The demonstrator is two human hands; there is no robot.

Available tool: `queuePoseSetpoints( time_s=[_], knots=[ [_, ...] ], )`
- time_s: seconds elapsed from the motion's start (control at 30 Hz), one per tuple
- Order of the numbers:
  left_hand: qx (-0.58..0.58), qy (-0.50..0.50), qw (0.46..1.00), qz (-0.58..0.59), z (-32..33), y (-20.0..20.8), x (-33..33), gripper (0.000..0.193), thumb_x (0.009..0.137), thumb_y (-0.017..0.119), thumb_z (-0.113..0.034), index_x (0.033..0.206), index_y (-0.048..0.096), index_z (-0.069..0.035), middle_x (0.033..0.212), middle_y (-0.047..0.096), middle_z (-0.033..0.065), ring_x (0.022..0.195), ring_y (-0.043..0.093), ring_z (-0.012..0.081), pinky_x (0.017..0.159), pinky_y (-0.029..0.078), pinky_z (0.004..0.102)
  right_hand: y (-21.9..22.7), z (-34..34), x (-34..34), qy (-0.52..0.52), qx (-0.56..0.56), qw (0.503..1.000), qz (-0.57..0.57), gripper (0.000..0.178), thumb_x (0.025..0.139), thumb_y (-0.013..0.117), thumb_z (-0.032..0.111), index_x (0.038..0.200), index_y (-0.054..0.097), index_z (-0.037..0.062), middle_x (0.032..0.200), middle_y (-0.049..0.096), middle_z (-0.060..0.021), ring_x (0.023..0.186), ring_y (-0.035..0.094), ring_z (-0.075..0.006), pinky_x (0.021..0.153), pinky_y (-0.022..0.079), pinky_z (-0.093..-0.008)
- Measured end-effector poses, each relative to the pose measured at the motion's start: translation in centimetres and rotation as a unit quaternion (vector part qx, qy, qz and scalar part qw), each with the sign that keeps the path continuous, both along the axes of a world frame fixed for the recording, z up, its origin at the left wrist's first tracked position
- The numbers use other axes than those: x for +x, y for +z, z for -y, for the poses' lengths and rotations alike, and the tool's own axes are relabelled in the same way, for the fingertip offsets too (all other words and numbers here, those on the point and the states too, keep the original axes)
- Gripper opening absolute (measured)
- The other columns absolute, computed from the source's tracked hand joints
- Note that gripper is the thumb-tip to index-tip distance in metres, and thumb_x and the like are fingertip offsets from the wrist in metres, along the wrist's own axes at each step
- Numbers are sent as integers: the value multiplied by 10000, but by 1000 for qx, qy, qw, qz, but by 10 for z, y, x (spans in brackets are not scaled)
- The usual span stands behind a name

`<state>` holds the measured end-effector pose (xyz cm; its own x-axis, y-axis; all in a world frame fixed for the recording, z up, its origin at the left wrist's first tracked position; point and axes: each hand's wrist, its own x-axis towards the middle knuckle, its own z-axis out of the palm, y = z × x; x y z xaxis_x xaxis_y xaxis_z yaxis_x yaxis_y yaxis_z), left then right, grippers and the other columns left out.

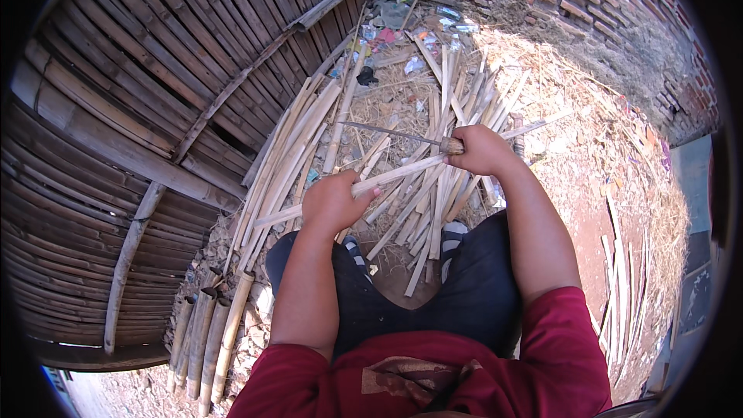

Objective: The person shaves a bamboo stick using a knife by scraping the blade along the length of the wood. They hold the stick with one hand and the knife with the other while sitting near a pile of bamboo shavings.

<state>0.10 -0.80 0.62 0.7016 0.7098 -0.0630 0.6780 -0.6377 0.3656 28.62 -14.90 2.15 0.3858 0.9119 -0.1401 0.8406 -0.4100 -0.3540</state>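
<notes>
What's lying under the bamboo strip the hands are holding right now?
Under the bamboo strip lies a loose pile of split bamboo slats on straw-littered ground. The left hand and right hand cover parts of the strip; the ground below the pile is mostly hidden.

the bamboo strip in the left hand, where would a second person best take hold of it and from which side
Best guess: the free left end of the bamboo strip, past the left hand, coming from the person's left. That end sticks out bare over the pile of split bamboo. The other end lies by the right hand and its knife, whose blade points left over the strip, so keep the grip low and far out.
</notes>
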Motion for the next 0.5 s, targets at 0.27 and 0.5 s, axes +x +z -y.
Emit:
queuePoseSetpoints(
  time_s=[0.27, 0.5],
  knots=[
    [7, 9, 1000, 7, -2, -3, 3, 541, 878, 734, -626, 1029, 769, -107, 890, 768, 151, 901, 748, 380, 801, 574, 500, -18, 5, 14, -13, 66, 998, 3, 468, 783, 871, 334, 1074, 712, 4, 941, 740, -226, 924, 727, -410, 823, 554, -480],
    [35, 35, 999, 10, -5, -7, 2, 573, 867, 750, -647, 1025, 772, -97, 788, 752, 130, 817, 749, 356, 730, 572, 474, -15, 3, 12, -29, 64, 997, -17, 536, 797, 868, 345, 1173, 636, 43, 1042, 734, -223, 1028, 710, -415, 881, 546, -491]
  ],
)
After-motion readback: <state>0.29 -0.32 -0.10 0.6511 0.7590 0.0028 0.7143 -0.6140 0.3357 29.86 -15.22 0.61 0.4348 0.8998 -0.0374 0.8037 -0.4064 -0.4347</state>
